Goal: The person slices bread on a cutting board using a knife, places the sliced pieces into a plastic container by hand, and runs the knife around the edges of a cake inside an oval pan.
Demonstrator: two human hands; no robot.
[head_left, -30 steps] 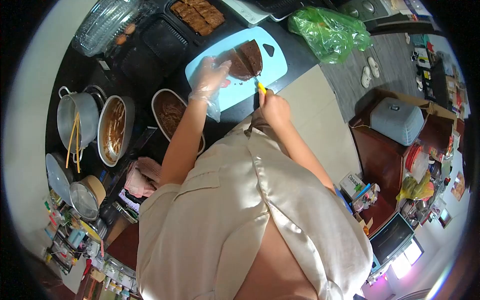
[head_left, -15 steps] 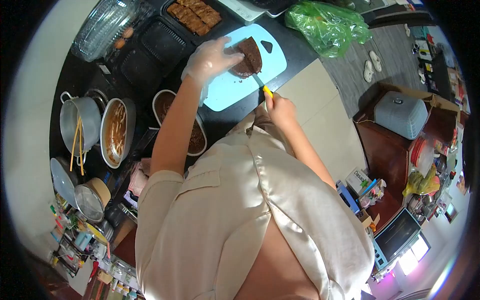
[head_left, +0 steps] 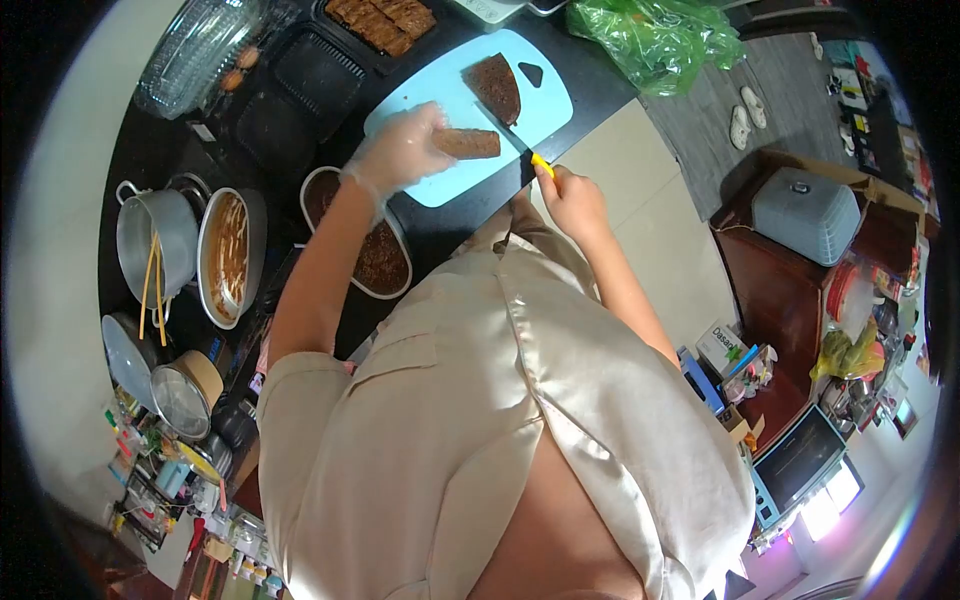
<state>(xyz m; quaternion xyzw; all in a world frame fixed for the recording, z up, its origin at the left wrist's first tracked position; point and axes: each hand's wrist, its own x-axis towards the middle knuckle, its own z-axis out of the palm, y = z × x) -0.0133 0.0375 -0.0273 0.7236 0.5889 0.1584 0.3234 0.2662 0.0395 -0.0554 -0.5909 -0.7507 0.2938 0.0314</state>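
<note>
My left hand (head_left: 400,150), in a clear plastic glove, is closed on a cut slice of brown cake (head_left: 468,144) above the near part of the light blue cutting board (head_left: 440,188). In my right hand (head_left: 575,200) is a knife (head_left: 541,165) with a yellow handle; its blade points over the board, between the slice and the remaining cake piece (head_left: 494,88). That piece lies by the board's handle hole, with a straight cut side facing left. My fingers hide one end of the slice.
A black tray of brown slices (head_left: 385,25) stands behind the board. Left are an open black container (head_left: 290,100), a white dish with brown contents (head_left: 385,262), a smeared baking pan (head_left: 232,258) and a pot with chopsticks (head_left: 158,250). A green plastic bag (head_left: 655,45) sits right.
The slice has come away from the larger cake piece. My left hand has moved toward me with it, while the knife stays near the cut, tip in view.
</note>
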